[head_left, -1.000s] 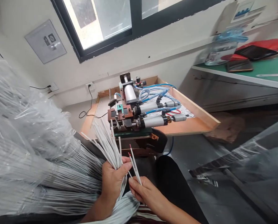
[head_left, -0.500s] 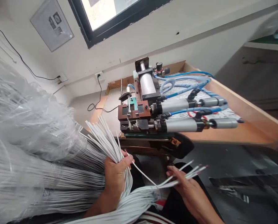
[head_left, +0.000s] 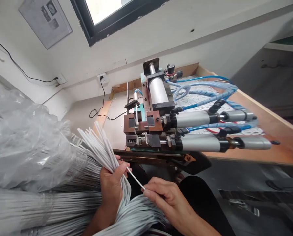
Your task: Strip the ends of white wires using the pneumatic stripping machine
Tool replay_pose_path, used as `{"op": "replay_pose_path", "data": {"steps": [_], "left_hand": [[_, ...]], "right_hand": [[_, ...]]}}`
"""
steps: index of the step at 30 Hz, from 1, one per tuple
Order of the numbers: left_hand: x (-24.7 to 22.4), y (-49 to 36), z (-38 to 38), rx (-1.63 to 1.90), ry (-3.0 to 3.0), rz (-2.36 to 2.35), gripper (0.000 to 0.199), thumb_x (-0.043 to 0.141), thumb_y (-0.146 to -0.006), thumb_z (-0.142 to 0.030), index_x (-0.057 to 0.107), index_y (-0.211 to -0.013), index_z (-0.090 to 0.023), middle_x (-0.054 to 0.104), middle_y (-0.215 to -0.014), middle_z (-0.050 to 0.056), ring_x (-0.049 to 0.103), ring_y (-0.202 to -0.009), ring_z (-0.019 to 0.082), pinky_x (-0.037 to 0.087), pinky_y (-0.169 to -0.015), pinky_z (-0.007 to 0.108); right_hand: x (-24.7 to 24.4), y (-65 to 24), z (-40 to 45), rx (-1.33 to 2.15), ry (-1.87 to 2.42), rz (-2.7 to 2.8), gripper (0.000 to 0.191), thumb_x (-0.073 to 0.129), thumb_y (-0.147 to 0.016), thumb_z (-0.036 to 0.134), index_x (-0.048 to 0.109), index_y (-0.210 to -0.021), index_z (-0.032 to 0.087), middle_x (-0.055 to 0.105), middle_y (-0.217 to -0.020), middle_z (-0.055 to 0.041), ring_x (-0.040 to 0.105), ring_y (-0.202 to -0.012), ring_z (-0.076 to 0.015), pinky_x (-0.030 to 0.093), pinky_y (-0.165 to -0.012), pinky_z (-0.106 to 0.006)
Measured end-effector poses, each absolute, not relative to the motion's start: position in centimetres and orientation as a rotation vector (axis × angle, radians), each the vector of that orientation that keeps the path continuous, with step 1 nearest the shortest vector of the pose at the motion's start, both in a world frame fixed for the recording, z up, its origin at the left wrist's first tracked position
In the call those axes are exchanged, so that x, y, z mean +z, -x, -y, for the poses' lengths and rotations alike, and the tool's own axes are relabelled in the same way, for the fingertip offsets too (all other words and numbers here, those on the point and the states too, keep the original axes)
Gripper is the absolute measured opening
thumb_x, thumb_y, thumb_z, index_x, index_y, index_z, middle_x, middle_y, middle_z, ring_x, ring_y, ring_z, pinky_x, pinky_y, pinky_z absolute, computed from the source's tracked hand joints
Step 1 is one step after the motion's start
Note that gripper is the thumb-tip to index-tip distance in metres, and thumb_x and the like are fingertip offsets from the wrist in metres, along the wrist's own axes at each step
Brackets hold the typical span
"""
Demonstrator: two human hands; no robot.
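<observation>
My left hand (head_left: 112,186) is closed round a thick bundle of white cables (head_left: 98,147), whose cut ends fan out up and to the left. One single white cable (head_left: 135,177) runs from the left fingers to my right hand (head_left: 168,200), which pinches it between thumb and forefinger. Below both hands, the long part of the bundle sags across my lap and passes under the right hand. Just beyond the hands stands a pneumatic wire-stripping machine (head_left: 143,126) with brown jaw blocks; nothing lies in its jaws.
More bundled cables (head_left: 62,203) and clear plastic wrapping (head_left: 25,137) crowd the left side. The machine sits on a wooden-edged bench (head_left: 254,152) with blue air hoses (head_left: 207,93) and white scraps. A wall socket (head_left: 102,78) holds a black plug.
My right hand has moved left and now pinches the single cable near the left hand. The several loose cables it held before are no longer in it. The view has shifted slightly.
</observation>
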State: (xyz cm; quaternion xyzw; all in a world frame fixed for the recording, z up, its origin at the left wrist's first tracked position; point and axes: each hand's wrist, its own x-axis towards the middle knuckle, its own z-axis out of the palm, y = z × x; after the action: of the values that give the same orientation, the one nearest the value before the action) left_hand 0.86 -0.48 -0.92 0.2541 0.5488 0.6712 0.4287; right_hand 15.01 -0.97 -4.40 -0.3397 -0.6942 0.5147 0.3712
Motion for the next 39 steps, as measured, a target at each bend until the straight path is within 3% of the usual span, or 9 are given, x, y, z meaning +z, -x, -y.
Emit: {"op": "replay_pose_path", "data": {"steps": [7,17,31,39], "left_hand": [[-1.0,0.5,-1.5,1.800,-0.605,-1.382,0.019,0.066,-0.060,-0.013,0.056,-0.076,-0.017,0.065,-0.055,-0.002,0.055,-0.045,0.009,0.039,-0.044,0.019],[-1.0,0.1,-2.1,1.619,-0.458,-1.482,0.024,0.071,-0.056,-0.020,0.057,-0.076,-0.016,0.067,-0.055,0.000,0.059,-0.047,0.013,0.045,-0.048,0.023],[-1.4,-0.1,-1.9,1.560,-0.425,-1.501,0.033,0.075,-0.047,-0.025,0.061,-0.075,-0.015,0.064,-0.050,0.001,0.057,-0.044,0.014,0.044,-0.045,0.025],[-1.8,0.1,-1.4,1.569,-0.527,-1.341,0.024,0.072,-0.053,-0.027,0.060,-0.069,-0.015,0.057,-0.041,-0.001,0.051,-0.041,0.012,0.039,-0.044,0.023]], "right_hand": [[-3.1,-14.4,-1.2,1.476,0.973,1.422,0.029,0.052,-0.076,0.036,0.065,-0.059,0.017,0.048,-0.055,-0.0008,0.044,-0.052,-0.0130,0.033,-0.050,-0.024],[-2.6,-12.2,-3.8,1.726,0.938,0.688,0.030,0.062,-0.066,0.042,0.061,-0.056,0.014,0.048,-0.048,0.0014,0.036,-0.044,-0.0083,0.028,-0.046,-0.022],[-2.4,-11.7,-4.5,1.830,0.891,0.615,0.031,0.065,-0.062,0.042,0.063,-0.058,0.011,0.046,-0.048,0.0024,0.029,-0.041,-0.0053,0.020,-0.042,-0.020],[-2.4,-11.6,-4.5,1.821,0.885,0.648,0.032,0.064,-0.061,0.045,0.063,-0.060,0.013,0.047,-0.049,0.0026,0.028,-0.040,-0.0053,0.019,-0.042,-0.020]]}}
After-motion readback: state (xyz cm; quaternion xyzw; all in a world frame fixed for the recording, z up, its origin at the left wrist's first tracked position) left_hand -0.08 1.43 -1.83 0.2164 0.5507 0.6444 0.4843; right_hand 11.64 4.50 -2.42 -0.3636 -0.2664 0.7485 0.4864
